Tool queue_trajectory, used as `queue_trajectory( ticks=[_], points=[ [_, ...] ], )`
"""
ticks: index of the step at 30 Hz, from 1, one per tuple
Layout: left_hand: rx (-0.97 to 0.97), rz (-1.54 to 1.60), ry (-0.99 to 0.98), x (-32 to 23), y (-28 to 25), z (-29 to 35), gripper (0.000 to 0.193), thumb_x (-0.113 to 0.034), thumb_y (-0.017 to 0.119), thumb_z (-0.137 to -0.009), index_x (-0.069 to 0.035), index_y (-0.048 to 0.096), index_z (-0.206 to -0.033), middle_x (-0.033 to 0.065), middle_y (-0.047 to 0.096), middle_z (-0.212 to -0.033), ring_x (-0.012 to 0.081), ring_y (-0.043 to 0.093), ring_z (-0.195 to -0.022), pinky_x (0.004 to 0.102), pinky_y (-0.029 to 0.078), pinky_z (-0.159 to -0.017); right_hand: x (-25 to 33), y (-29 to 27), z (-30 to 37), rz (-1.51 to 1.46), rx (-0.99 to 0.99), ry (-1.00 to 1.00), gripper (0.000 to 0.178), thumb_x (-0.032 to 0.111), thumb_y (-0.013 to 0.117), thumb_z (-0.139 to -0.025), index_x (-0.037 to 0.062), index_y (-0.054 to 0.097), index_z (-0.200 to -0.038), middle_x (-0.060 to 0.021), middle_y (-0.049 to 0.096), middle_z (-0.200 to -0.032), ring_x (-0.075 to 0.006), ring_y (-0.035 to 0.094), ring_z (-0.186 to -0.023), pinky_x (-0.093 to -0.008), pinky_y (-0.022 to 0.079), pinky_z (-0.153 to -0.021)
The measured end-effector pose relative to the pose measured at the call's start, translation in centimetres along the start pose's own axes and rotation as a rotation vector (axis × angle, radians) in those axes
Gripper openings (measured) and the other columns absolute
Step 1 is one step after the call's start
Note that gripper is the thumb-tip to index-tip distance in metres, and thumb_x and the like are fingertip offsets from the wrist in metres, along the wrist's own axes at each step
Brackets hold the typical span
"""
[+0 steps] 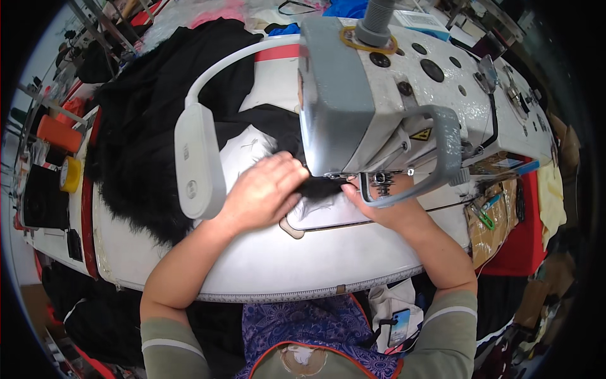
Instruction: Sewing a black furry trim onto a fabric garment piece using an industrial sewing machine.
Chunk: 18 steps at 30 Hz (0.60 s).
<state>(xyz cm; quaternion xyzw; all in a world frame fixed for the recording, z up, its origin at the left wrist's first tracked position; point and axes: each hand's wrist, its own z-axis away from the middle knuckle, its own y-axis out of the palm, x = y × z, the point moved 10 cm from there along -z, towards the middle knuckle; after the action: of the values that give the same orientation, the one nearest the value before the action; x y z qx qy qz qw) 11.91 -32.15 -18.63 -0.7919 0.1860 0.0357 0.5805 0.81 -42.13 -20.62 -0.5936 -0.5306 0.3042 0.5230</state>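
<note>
A grey and white sewing machine (341,95) stands over the work, its needle area low at the front of the head. Black fabric with a fuzzy edge (323,187) runs under it. On the left of the needle, my left hand (265,189) is closed on this fabric, fingers together on top and thumb toward me. My right hand (394,211) grips the fabric's edge close to the needle on the right; the thumb shows, while the machine's grey guard (445,151) hides part of the fingers. White cloth (249,148) lies beyond my left hand.
A white lamp (201,161) on a bent arm hangs left of the machine head. A large black furry garment (139,139) covers the table's left side. Yellow tape (70,174) stands at far left. Green-handled snips (485,218) lie at right. A measuring tape (284,296) lines the front edge.
</note>
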Motion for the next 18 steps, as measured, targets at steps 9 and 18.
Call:
queue_trajectory(
  ticks=[9,18],
  points=[
    [-0.067,-0.051,0.243,-3.2,-0.1,0.0,0.024,-0.018,0.062,-0.077,-0.009,0.065,-0.1,0.0021,0.061,-0.098,0.019,0.056,-0.091,0.0324,0.046,-0.075,5.0,-1.7,0.0,-0.133,-0.087,-0.375,0.028,0.008,0.074,-0.074,0.0044,0.066,-0.101,-0.0047,0.066,-0.104,-0.0204,0.065,-0.09,-0.037,0.052,-0.076],
    [-0.116,-0.35,0.099,-1.4,-1.7,-0.6,0.014,-0.017,0.06,-0.076,-0.012,0.061,-0.089,0.0026,0.059,-0.094,0.0232,0.057,-0.097,0.0359,0.047,-0.08,3.2,-0.1,0.2,0.022,-0.062,-0.212,0.028,0.01,0.074,-0.072,0.0052,0.064,-0.098,-0.0048,0.066,-0.102,-0.0199,0.064,-0.091,-0.0387,0.051,-0.076]
  ],
)
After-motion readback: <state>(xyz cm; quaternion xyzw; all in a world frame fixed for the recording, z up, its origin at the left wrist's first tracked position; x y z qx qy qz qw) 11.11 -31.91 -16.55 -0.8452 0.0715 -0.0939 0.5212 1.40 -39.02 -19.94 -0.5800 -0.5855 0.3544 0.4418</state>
